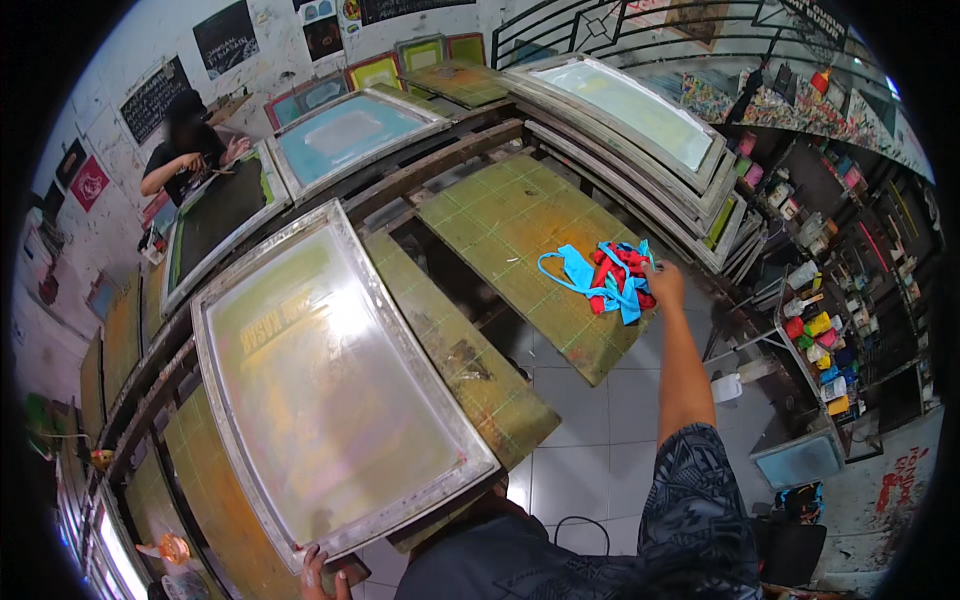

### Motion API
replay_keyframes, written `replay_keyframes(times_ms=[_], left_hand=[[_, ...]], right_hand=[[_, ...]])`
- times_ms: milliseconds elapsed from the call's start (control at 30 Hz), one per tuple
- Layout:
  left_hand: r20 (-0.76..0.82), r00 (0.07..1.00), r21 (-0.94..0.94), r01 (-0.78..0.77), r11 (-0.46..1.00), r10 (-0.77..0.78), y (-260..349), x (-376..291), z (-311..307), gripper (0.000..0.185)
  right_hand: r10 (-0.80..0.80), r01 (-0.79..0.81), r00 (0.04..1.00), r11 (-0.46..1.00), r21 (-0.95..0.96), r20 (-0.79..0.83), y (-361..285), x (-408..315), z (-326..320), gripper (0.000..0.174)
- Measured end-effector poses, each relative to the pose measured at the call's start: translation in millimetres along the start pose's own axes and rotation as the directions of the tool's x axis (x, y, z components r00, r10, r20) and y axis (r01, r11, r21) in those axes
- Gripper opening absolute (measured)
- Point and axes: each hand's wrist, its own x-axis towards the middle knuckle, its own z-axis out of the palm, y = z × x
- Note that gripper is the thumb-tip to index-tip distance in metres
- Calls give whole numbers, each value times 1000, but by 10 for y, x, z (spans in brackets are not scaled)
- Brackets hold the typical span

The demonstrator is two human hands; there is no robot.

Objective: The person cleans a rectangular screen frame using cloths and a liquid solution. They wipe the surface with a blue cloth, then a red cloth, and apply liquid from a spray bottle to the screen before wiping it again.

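My right hand [664, 283] reaches out and grips the right edge of a crumpled bundle of red and light-blue cloth [619, 277]. The bundle lies on a greenish printing board [525, 217] marked with a grid, and a blue strap loops out to its left. My left hand [322, 576] is at the bottom edge of the view, partly cut off. Its fingertips are at the near corner of a large silk-screen frame [330, 390], beside a small brown block [349, 571]. Whether the hand grips the frame or the block is unclear. The screen mesh carries faint yellow lettering.
A second board [465, 352] extends beside the screen. Stacked screen frames [637, 120] stand at the far right of the rack. Across the rack, a person [191, 150] works by a dark screen [217, 217]. Paint containers [821, 337] crowd a shelf on the right.
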Motion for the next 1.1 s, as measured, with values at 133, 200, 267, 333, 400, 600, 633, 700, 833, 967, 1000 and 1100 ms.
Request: replay_keyframes(times_ms=[133,200,267,333,400,600,633,700,833,967,1000,1100], left_hand=[[14,1000,40,-17,999,16,279,53,112,42],[16,1000,5,-18,1000,18,387,90,178,42],[24,1000,-15,14,1000,-14,457,105,235,42],[216,880,-614,460,642,-423,595,154,140,45],[355,778,-614,612,498,-518,682,181,128,48],[27,999,-131,41,990,-38,785,264,512,37],[24,999,-139,41,989,-38,784,272,529,37],[23,999,-159,31,987,-27,804,285,560,38],[48,999,-167,16,986,-8,875,319,604,37],[51,999,-142,1,990,6,993,346,593,35],[50,999,-144,3,990,5,1039,357,597,35],[48,999,-132,8,991,-2,1096,348,597,36]], right_hand=[[-54,66,994,988,-136,91,-111,93,84,42],[-114,116,993,992,-42,44,-90,200,44,36],[-227,214,973,956,201,41,-83,308,-96,31],[-350,311,935,882,355,49,-223,330,-312,22],[-371,374,925,853,365,-81,-409,256,-443,23],[-616,575,761,786,229,204,-254,-370,-165,30],[-657,626,715,754,198,241,-193,-438,-141,29],[-553,499,818,819,283,157,-124,-396,-178,29],[-414,376,899,898,227,147,-199,-219,-221,32],[-487,499,824,866,37,291,-621,-298,9,34],[-502,545,804,837,-56,320,-693,-347,40,35],[-540,611,768,779,-141,344,-716,-331,127,36]])
